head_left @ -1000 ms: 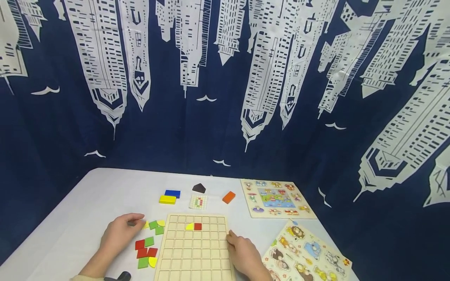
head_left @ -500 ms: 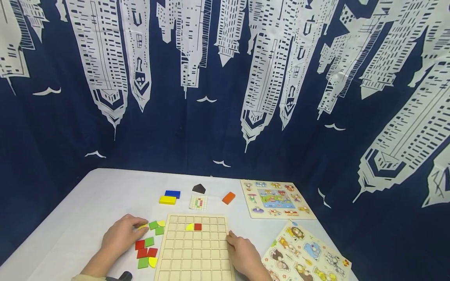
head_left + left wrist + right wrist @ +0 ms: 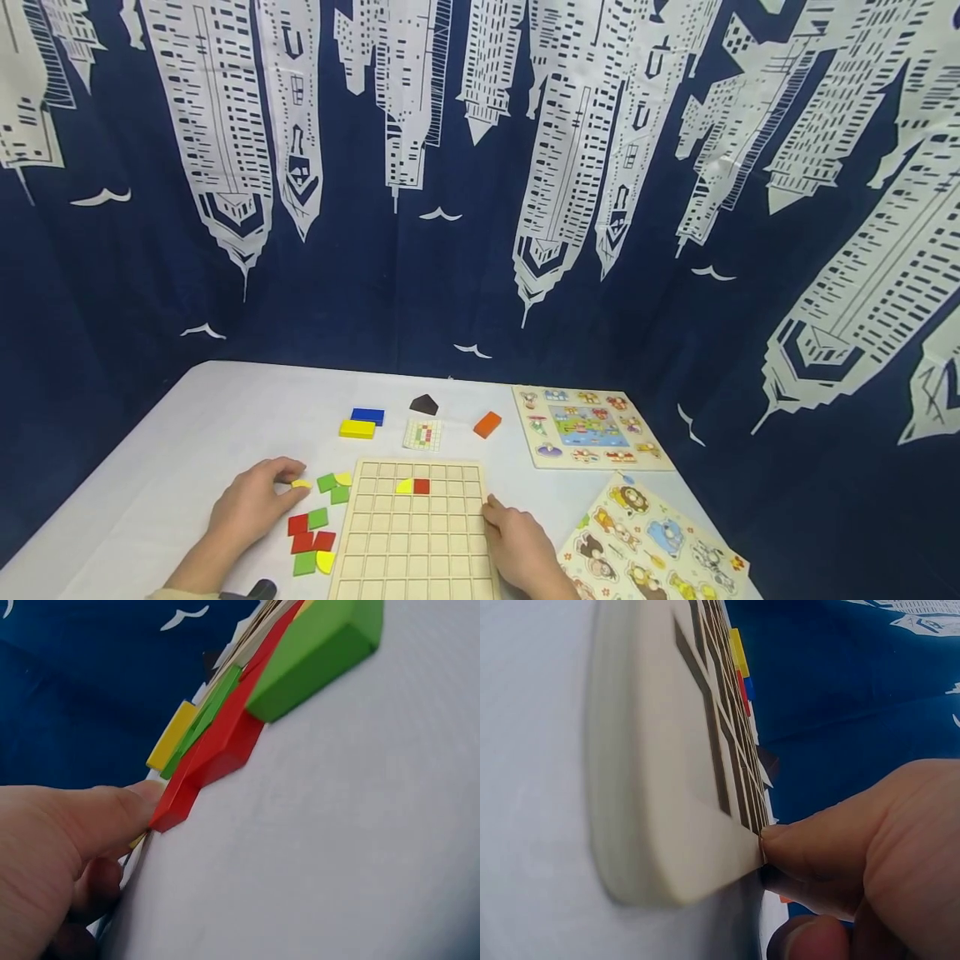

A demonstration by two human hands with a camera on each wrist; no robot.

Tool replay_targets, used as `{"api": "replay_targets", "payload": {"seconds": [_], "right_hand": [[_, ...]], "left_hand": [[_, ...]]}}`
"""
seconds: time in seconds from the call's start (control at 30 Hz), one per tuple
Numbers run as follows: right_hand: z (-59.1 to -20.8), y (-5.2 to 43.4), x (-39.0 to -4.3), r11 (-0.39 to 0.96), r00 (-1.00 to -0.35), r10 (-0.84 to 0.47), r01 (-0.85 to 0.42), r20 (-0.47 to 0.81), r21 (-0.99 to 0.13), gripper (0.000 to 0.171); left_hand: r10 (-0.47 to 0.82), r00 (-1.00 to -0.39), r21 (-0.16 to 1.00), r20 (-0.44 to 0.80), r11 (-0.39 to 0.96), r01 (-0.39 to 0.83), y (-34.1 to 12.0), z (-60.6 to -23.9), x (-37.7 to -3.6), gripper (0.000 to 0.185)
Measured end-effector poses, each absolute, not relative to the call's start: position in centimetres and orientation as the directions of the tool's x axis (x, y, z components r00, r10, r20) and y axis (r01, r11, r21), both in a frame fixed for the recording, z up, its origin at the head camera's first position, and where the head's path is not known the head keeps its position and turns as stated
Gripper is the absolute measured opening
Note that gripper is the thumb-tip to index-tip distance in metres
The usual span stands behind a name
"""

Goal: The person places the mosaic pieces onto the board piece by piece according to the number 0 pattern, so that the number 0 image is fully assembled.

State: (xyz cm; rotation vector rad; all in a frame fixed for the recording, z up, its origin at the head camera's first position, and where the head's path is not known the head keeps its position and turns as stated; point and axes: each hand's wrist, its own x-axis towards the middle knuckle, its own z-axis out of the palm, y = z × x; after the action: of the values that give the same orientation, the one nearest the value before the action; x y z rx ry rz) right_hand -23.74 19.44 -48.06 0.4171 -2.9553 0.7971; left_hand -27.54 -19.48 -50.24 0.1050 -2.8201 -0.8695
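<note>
My left hand (image 3: 247,504) pinches a small yellow tile (image 3: 301,483) with a curved edge between thumb and fingers, just left of the loose tiles. In the left wrist view the hand hides most of that tile. A wooden grid board (image 3: 420,542) lies in front of me, with a yellow quarter-round tile (image 3: 405,486) and a red square tile (image 3: 422,487) side by side in its upper rows. My right hand (image 3: 521,542) grips the board's right edge, thumb on top, as the right wrist view shows up close.
Loose green tiles (image 3: 318,518), red tiles (image 3: 302,542) and yellow ones lie left of the board. Behind it are a pattern card (image 3: 423,435), a dark block (image 3: 424,405), a yellow block (image 3: 357,429), a blue block (image 3: 367,416) and an orange block (image 3: 487,425). Two picture puzzles (image 3: 652,533) lie right.
My left hand has closed thumb and fingers on the yellow tile and drawn it slightly left, away from the green tiles. The right hand stays on the board's edge.
</note>
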Motion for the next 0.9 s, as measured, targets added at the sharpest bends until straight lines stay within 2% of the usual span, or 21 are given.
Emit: {"api": "replay_targets", "payload": {"seconds": [0.27, 0.4, 0.63, 0.9], "right_hand": [[-48.1, 19.7, -23.8, 0.824, -0.961, -0.249, -0.277, 0.125, -0.494, 0.032], [-48.2, 19.8, -23.8, 0.825, -0.960, -0.253, -0.278, 0.119, -0.492, 0.031], [-48.1, 19.7, -23.7, 0.829, -0.959, -0.253, -0.281, 0.124, -0.484, 0.030], [-48.1, 19.6, -23.7, 0.833, -0.961, -0.246, -0.275, 0.124, -0.480, 0.030]], "left_hand": [[-0.099, -0.987, 0.609, 0.123, 0.793, -0.004, -20.1, -50.6, -27.6, 0.051], [-0.090, -0.980, 0.637, 0.175, 0.770, 0.043, -19.4, -50.1, -27.3, 0.052], [-0.003, -0.957, 0.671, 0.290, 0.713, 0.202, -14.7, -46.8, -26.8, 0.045], [0.186, -0.950, 0.645, 0.250, 0.700, 0.307, -8.4, -46.1, -29.5, 0.034]]}}
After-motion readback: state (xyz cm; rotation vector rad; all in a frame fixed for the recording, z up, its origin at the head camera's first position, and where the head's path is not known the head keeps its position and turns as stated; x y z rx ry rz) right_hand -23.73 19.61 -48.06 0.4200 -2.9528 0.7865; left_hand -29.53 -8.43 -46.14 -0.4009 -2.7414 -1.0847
